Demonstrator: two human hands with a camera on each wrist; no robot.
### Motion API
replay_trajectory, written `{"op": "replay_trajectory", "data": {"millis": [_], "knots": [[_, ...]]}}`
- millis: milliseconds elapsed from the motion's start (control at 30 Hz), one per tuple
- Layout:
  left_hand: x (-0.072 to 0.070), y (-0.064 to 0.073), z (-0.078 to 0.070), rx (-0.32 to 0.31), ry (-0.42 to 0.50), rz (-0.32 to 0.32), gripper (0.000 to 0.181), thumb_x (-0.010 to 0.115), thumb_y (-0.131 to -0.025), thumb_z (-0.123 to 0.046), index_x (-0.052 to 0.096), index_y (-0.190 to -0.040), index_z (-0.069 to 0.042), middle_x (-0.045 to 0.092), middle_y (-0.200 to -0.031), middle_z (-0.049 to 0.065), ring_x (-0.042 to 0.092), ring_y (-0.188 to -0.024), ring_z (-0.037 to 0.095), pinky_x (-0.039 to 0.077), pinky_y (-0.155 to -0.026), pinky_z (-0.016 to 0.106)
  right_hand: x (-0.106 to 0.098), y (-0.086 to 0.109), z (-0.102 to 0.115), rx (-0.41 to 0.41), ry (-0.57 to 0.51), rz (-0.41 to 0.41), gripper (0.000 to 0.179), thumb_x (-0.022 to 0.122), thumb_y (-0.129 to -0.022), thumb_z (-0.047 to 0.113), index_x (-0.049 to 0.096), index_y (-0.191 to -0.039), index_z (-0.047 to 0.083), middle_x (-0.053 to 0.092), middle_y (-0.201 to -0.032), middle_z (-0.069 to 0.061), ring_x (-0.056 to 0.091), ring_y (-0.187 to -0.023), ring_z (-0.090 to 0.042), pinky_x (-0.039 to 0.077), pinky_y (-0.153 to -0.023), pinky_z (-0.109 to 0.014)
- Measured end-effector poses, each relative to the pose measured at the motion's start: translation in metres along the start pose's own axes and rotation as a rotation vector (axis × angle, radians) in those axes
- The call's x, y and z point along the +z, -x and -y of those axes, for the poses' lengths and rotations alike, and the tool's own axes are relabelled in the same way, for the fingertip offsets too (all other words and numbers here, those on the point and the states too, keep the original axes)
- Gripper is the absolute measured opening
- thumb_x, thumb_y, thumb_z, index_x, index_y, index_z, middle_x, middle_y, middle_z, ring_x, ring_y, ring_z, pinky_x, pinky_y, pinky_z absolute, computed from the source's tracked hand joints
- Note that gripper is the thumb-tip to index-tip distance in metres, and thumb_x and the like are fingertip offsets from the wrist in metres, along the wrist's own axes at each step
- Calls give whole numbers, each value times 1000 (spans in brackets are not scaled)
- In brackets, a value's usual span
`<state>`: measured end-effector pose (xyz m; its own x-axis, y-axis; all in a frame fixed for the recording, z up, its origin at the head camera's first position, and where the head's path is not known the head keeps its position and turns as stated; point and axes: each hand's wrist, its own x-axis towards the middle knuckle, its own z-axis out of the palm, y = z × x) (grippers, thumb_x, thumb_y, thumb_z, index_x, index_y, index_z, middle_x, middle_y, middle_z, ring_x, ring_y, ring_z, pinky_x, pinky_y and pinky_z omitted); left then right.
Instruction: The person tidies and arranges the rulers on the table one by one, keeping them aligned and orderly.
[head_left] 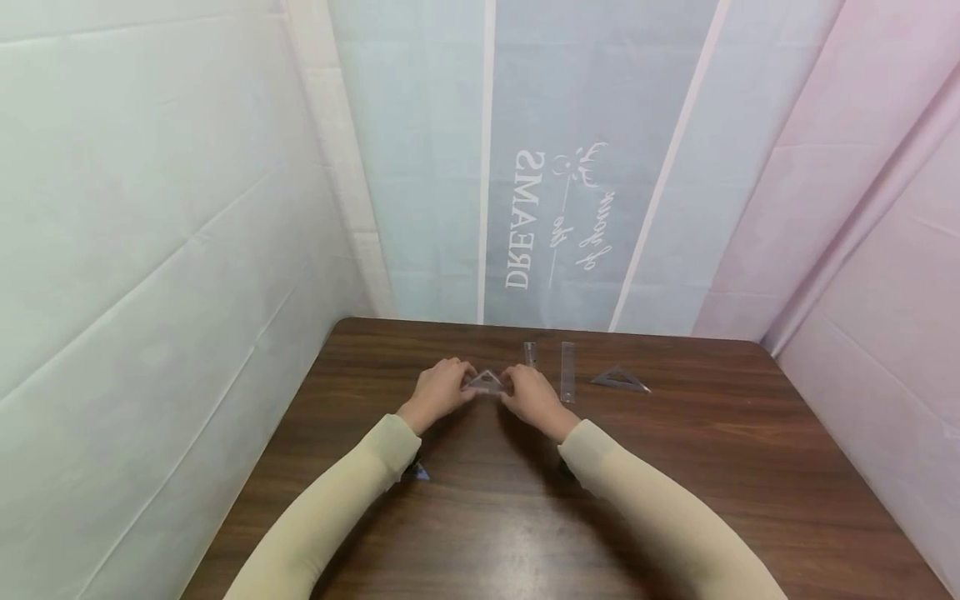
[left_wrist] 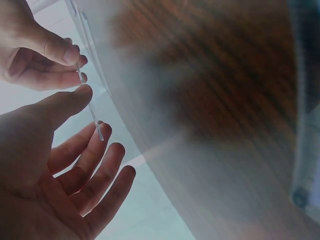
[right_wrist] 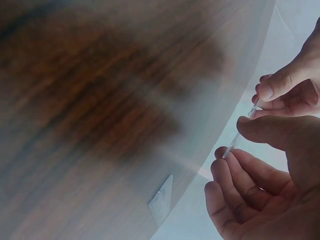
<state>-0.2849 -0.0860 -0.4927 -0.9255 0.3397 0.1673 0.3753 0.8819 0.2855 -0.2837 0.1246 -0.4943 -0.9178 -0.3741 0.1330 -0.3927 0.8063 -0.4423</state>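
A small clear set square (head_left: 486, 387) with a cut-out in its middle is held up over the brown table, its long edge toward me. My left hand (head_left: 440, 390) pinches its left corner between thumb and fingers. At the opposite corner, my right hand (head_left: 536, 400) pinches it the same way. Both wrist views show the set square (left_wrist: 95, 117) edge-on as a thin strip. In the right wrist view, the right thumb and fingertips (right_wrist: 222, 153) touch its near end.
Beyond the right hand lie a short clear ruler (head_left: 530, 353), partly hidden, and another clear ruler (head_left: 567, 371). Farther right is a second set square (head_left: 621, 385). A bluish corner of something (head_left: 422, 473) shows beside the left sleeve. Curtains (head_left: 420, 208) hang behind the table (head_left: 495, 517).
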Motion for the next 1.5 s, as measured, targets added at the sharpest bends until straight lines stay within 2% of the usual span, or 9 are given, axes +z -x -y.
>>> {"op": "replay_trajectory", "data": {"millis": [133,467,700,1000,1333,1500], "knots": [[-1,5,0,17,0,-6,33,83,-97,-39,79,-117,-14,72,-102,0,66,-94,17,59,-79,37,1,7,-1,-4,-40,8,26,80,-97,12,73,-120,1,70,-110,-10,69,-102,-26,58,-91,-44],[-2,19,4,80,-2,-30,33,83,-96,-39,78,-117,-14,72,-104,0,65,-93,15,58,-77,34,-9,23,6,-38,-129,37,26,79,-98,8,71,-121,0,71,-103,-6,67,-91,-17,59,-81,-40],[-6,32,1,112,14,-5,33,84,-97,-35,78,-120,-13,71,-106,0,64,-93,15,56,-77,34,-11,34,10,-61,-109,67,31,80,-97,7,73,-125,-3,70,-101,-5,65,-87,-13,57,-76,-35],[-11,47,-2,167,-15,10,33,85,-95,-40,77,-118,-18,70,-105,-5,61,-91,12,53,-73,31,-12,51,12,-123,-100,81,31,83,-94,6,73,-122,-1,70,-99,-4,65,-86,-14,56,-73,-31],[-10,66,-3,199,-9,23,34,85,-94,-42,76,-119,-19,70,-105,-8,57,-88,9,51,-71,27,-13,68,16,-177,-118,118,29,82,-95,7,73,-121,0,69,-100,-1,65,-87,-13,55,-71,-29],[-11,76,-6,208,-6,18,35,85,-94,-42,76,-119,-19,70,-105,-7,56,-87,9,50,-71,27,-11,74,17,-197,-101,123,28,83,-95,10,74,-120,1,69,-101,-1,65,-90,-13,56,-75,-31]]}}
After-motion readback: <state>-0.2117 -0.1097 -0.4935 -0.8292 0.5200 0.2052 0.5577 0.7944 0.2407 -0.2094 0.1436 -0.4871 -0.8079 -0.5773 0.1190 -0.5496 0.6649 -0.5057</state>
